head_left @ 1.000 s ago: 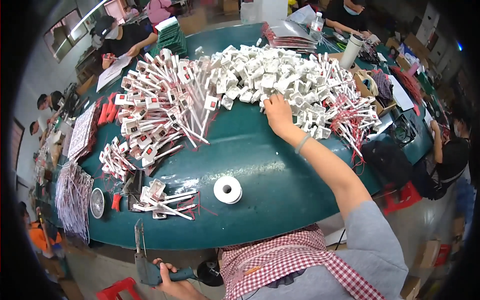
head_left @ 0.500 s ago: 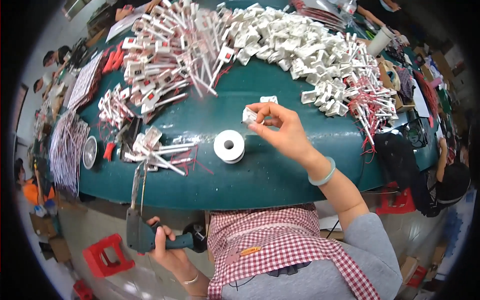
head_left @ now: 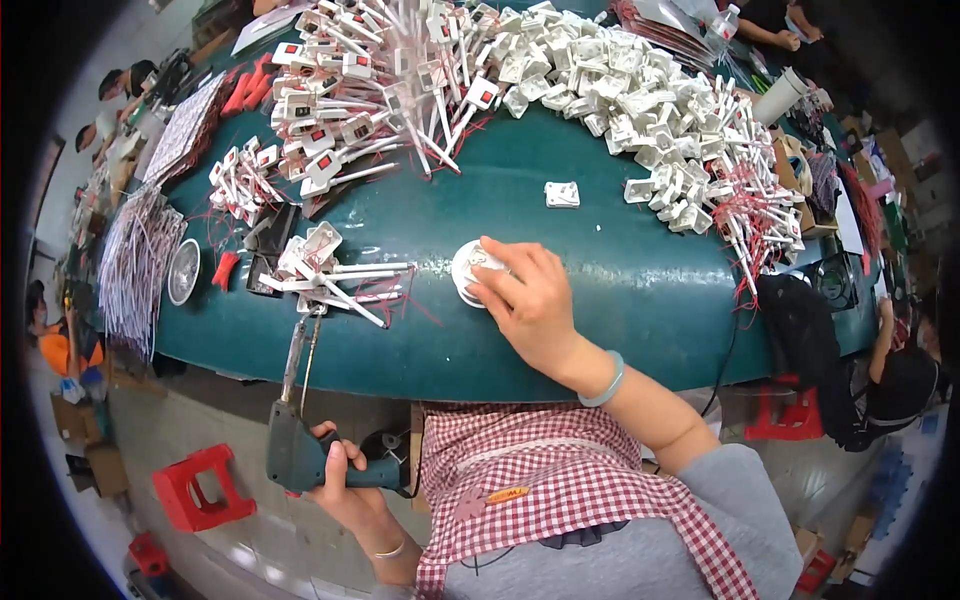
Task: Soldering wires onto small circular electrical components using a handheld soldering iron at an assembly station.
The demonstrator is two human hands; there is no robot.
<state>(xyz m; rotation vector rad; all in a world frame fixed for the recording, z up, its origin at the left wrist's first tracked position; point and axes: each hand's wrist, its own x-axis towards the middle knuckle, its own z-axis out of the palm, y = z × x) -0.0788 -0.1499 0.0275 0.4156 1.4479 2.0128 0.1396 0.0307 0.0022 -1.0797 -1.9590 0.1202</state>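
Observation:
My left hand (head_left: 352, 497) is wrapped around the handle of a green soldering gun (head_left: 290, 447) at the table's front edge. Its long tip points up toward a small cluster of white switch housings with tubes and red wires (head_left: 325, 262). My right hand (head_left: 538, 308) pinches a small white plastic housing (head_left: 486, 262), held over the white spool (head_left: 462, 288); my fingers partly cover both. Whether the housing rests on the spool I cannot tell. Farther back, another white housing piece (head_left: 562, 194) lies alone on the green table.
A big heap of switch assemblies with white tubes (head_left: 345, 110) spreads across the back left. White housings (head_left: 620, 90) pile up at the back right, beside bundled red wires (head_left: 745, 215). A metal bowl (head_left: 184, 271) and a red stool (head_left: 203, 488) are at left.
My right hand has come down and toward me, bringing the white housing from beyond the spool to over it. The view has shifted slightly; my left hand still grips the soldering gun.

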